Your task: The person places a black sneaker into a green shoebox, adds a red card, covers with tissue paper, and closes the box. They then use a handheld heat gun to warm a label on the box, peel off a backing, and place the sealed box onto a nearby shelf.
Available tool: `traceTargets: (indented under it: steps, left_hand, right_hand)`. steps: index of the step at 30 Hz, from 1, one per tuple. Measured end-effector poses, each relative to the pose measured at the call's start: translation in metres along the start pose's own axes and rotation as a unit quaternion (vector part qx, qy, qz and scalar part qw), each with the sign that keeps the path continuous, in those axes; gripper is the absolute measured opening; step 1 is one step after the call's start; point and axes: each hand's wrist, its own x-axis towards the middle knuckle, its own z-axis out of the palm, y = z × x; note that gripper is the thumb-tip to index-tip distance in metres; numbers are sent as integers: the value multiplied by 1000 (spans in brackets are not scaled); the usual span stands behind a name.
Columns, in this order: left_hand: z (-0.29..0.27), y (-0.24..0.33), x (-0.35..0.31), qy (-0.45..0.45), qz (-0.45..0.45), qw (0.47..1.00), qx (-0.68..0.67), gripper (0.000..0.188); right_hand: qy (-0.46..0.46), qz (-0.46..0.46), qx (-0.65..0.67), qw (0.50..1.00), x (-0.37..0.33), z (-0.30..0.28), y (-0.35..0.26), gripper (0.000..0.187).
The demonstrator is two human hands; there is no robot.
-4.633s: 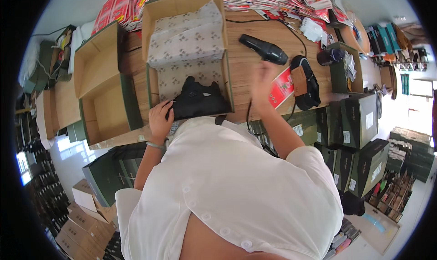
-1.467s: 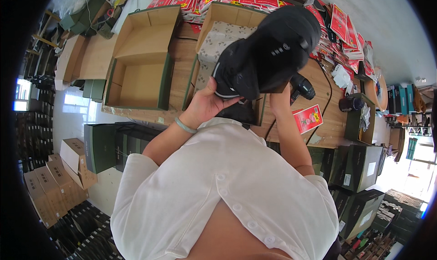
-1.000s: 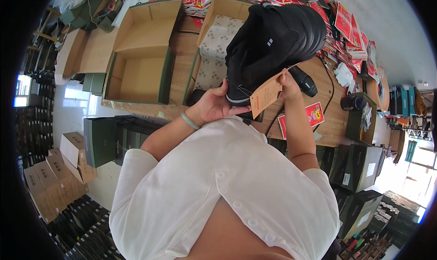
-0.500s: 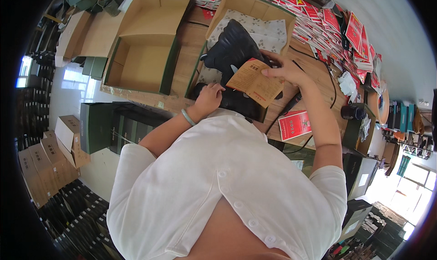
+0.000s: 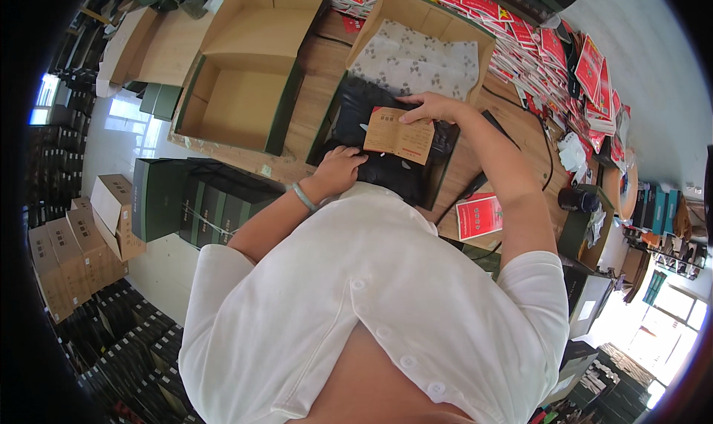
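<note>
An open green-edged shoebox (image 5: pixel 443 177) with a tan lining sits in front of me. Black shoes (image 5: pixel 386 169) lie in its near part, beneath a folded tan leaflet (image 5: pixel 401 136) with print on it. My right hand (image 5: pixel 431 109) is at the leaflet's upper edge, its thumb over the paper and its fingers on the black shoe behind. With fingers stretched over the black shoe at the box's near left, my left hand (image 5: pixel 339 170) lies beside the leaflet. White patterned tissue paper (image 5: pixel 420 60) covers the far part of the box.
Left of it stands another open shoebox (image 5: pixel 234 105). Red printed packets (image 5: pixel 546 49) are heaped along the far right, and one red packet (image 5: pixel 480 217) lies nearer. A black cable (image 5: pixel 551 153) crosses the wooden table (image 5: pixel 310 82). Green boxes (image 5: pixel 204 201) stand beside the table at left.
The raised black shoe has been lowered into the box, and the leaflet now lies flatter on top. My right hand moved left with them. My left hand's fingers have stretched out on the shoe.
</note>
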Motion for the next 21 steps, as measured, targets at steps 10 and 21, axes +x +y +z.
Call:
traceTargets:
  steps: [10, 21]
  left_hand:
    - [-11, 0, 18, -3, -33, 997, -66, 26]
    - [-12, -4, 29, 42, -61, 992, -106, 23]
  right_hand:
    - [-35, 72, -98, 992, 38, -1, 19, 61]
    - [263, -58, -143, 952, 44, 27, 53, 30]
